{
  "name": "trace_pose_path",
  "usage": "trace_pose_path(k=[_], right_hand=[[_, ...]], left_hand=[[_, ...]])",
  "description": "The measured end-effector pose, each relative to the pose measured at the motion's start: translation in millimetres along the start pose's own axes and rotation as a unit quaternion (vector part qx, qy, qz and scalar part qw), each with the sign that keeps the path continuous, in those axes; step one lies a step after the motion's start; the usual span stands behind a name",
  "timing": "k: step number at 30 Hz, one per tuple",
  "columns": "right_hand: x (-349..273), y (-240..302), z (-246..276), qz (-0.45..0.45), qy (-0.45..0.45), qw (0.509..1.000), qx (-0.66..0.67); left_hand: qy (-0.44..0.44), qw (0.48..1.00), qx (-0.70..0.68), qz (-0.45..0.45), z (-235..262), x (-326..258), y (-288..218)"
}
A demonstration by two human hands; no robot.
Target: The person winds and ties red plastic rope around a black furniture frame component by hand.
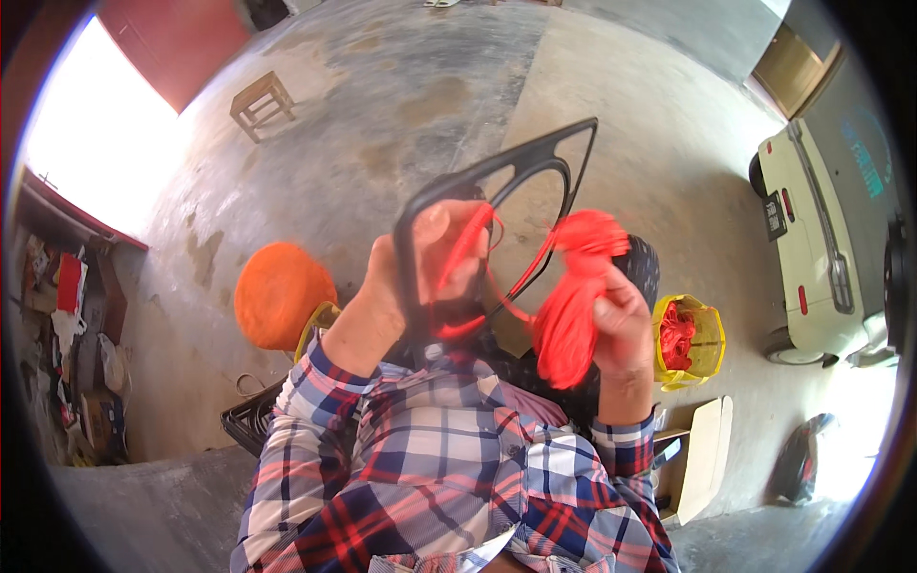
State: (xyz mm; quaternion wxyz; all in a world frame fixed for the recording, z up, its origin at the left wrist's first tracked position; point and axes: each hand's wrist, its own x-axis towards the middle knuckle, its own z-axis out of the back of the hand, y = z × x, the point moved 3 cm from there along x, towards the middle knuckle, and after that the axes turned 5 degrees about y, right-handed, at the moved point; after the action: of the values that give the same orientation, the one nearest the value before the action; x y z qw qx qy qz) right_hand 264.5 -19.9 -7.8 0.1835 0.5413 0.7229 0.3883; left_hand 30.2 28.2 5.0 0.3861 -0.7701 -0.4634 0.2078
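My left hand (454, 250) is closed about one side of a black plastic frame (535, 158), which has a rounded opening and is tilted up in front of me. A strand of red cord runs across the fingers of this hand, and some of them are blurred. The strand passes through the frame to a thick bundle of red cord (570, 329), pinched around its middle. My right hand (623, 323) grips that bundle, to the right of the frame. Part of the frame's lower end is hidden by my left hand and the cord.
An orange round stool (282, 296) stands at my left, a yellow-rimmed basket (705, 349) with red cord at my right. Below that basket sits an open cardboard box (702, 458). Farther off are a wooden stool (261, 103), a parked pale vehicle (812, 229) and a cluttered shelf (81, 344).
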Motion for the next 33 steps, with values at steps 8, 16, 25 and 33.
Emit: trace_pose_path(k=[8, 16, 25, 33], right_hand=[[39, 3, -35, 0.084, -0.090, 0.963, -0.240], [40, -31, -17, -0.033, 0.050, 0.965, 0.256], [29, -38, 65, 0.096, -0.108, 0.988, 0.055], [-28, 50, 25, 0.221, 0.188, 0.935, 0.203]], left_hand=[[0.001, 0.997, 0.010, 0.071, -46, 1, 19], [0.016, 0.959, -0.233, 0.164, -59, 1, 38], [-0.028, 0.993, -0.027, 0.110, -41, -3, 8], [-0.051, 0.997, 0.050, -0.001, -1, -4, -13]])
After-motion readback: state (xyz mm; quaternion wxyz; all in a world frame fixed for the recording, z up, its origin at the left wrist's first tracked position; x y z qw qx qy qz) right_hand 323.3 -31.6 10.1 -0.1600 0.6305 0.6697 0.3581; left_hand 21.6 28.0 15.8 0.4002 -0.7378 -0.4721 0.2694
